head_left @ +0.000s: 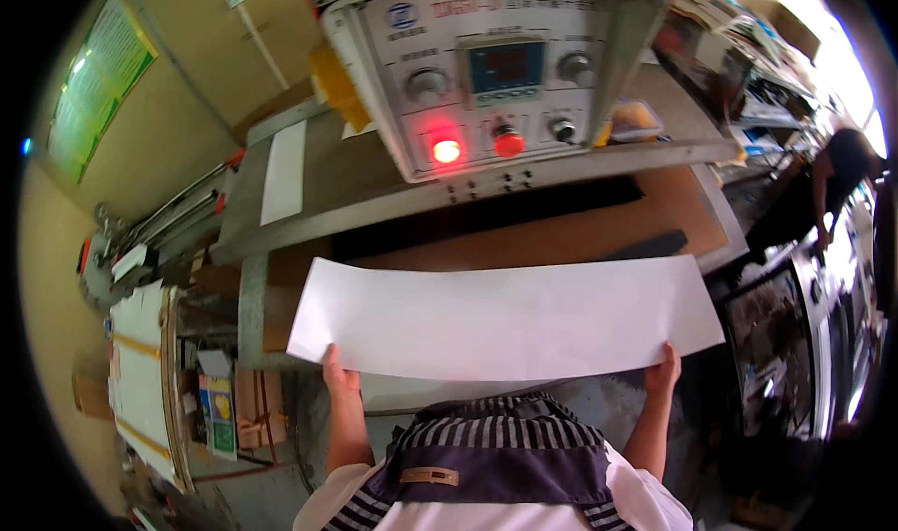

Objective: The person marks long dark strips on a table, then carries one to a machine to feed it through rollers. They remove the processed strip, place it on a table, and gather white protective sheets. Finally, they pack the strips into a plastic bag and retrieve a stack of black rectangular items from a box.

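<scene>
A long white sheet stretches between my two hands, sagging a little in the middle. My left hand grips its near edge close to the left end, the thumb on top and the other fingers hidden underneath. Close to the right end, my right hand pinches the same edge in the same way. The sheet is in front of my striped apron and covers part of the machine's lower brown bed. On that bed lie a long black strip and a shorter dark piece.
Above the bed stands a control box with knobs, a small display and a lit red lamp. A narrow white strip lies on the upper metal shelf. A white-topped table is at left. Another person stands at far right.
</scene>
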Tool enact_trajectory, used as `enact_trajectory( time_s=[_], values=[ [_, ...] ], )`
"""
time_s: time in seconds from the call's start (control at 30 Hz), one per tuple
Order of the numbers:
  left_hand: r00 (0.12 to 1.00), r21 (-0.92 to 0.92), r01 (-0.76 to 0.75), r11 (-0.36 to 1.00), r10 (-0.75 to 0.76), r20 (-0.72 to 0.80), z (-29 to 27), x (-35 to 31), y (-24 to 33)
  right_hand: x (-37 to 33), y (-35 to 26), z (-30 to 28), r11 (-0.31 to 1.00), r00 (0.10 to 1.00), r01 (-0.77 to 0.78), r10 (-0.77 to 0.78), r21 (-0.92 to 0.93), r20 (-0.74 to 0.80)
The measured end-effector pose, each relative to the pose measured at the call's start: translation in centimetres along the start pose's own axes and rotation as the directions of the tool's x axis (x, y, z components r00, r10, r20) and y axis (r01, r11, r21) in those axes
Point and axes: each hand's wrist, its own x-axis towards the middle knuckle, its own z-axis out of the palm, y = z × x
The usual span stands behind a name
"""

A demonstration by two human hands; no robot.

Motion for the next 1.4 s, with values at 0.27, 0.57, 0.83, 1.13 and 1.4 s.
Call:
enact_trajectory(
  time_s=[0.27,0.57,0.83,1.13,1.4],
  values=[
    [0.988,-0.028,-0.007,1.000,0.002,-0.153,-0.9,-2.0,2.3,2.1,-3.0,0.1,0.994,0.998,0.031,-0.026,-0.104,0.054],
    [0.966,0.751,0.209,0.626,-0.252,-0.059,0.7,0.4,10.2,2.6,-4.3,0.8,0.988,0.999,0.006,0.001,-0.154,0.051],
    [1.000,0.923,-0.017,0.384,0.012,0.013,2.2,4.5,6.2,2.6,-4.5,1.5,0.992,1.000,0.019,-0.018,-0.127,0.011],
    [0.987,0.725,0.119,0.679,-0.161,-0.012,9.2,5.7,9.1,5.4,-8.1,1.5,0.993,0.998,0.062,-0.059,-0.101,0.038],
    [0.969,0.689,0.165,0.706,-0.247,0.021,11.3,9.8,7.6,8.5,-9.8,4.3,0.995,0.996,0.055,-0.049,-0.081,0.081]
  ],
)
